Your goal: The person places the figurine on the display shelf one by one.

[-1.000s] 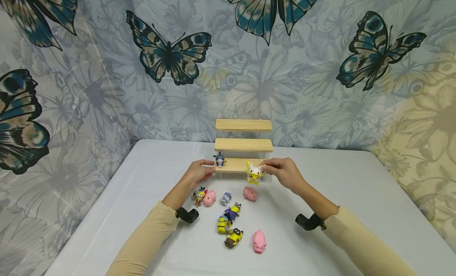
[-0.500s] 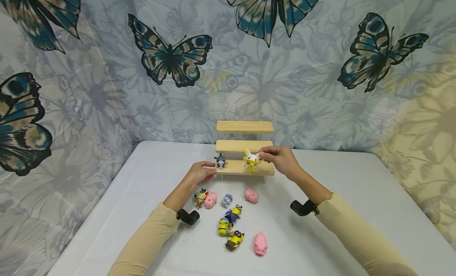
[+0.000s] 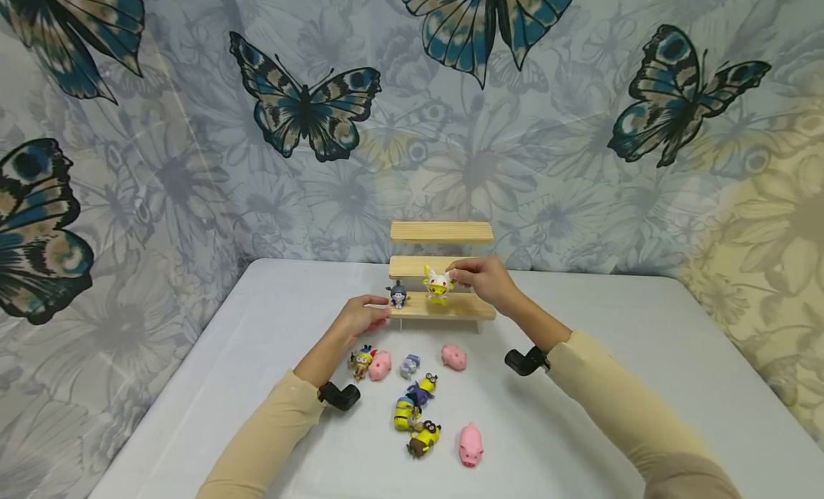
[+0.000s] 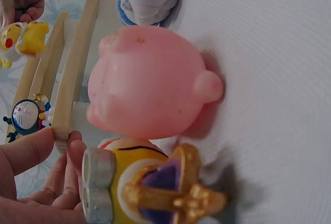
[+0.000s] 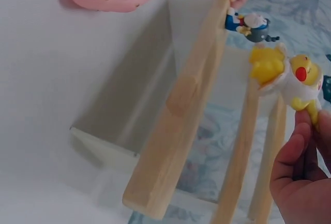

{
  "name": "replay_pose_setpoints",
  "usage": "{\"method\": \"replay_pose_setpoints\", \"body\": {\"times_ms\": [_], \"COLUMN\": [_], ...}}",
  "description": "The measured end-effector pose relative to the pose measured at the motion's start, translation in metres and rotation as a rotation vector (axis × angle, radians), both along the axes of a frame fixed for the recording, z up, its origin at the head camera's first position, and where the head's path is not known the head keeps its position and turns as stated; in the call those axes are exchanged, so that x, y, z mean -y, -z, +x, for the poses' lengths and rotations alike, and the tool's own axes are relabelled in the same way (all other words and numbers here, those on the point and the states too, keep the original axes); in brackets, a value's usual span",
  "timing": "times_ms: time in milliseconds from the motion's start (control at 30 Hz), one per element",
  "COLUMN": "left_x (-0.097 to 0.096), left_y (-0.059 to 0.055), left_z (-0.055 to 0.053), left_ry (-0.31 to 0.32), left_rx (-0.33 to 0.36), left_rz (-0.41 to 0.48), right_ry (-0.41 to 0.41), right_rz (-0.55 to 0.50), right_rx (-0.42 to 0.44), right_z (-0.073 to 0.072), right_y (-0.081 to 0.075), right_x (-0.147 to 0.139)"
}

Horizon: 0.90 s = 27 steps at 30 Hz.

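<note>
The right hand pinches the white-and-yellow figure by one ear, holding it upright over the lowest board of a three-tier stand; the right wrist view shows a gap between figure and wood (a red cheek shows there too). The left hand grips that board's left end between thumb and fingers. Just beside it, the grey-hooded figure stands on the board, left of the held one. In front, on the white-covered table, lie a goggled figure touching or close beside a pink pig, a blue-and-white figure, a second pig, three clustered yellow figures and, nearest the person, a third pig
</note>
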<state>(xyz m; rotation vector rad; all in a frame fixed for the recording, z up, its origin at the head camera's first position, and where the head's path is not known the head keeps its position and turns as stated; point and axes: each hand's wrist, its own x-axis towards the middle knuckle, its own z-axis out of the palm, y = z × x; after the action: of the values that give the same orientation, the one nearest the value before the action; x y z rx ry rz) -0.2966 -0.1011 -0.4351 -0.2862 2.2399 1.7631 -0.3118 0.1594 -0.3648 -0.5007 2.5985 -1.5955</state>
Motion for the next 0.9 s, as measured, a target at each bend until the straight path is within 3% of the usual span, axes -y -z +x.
{"method": "replay_pose_setpoints", "body": {"times_ms": [667, 900], "left_x": [0.000, 0.001], "left_y": [-0.001, 0.001], "left_z": [0.000, 0.000], "left_ry": [-0.007, -0.009], "left_rx": [0.021, 0.015], "left_rz": [0.023, 0.026], "right_ry": [0.002, -0.007], "right_rz": [0.034, 0.144], "right_rx": [0.057, -0.002], "right_z": [-0.016, -0.018], "right_y": [0.015, 0.014], "right_x": [0.020, 0.021]}}
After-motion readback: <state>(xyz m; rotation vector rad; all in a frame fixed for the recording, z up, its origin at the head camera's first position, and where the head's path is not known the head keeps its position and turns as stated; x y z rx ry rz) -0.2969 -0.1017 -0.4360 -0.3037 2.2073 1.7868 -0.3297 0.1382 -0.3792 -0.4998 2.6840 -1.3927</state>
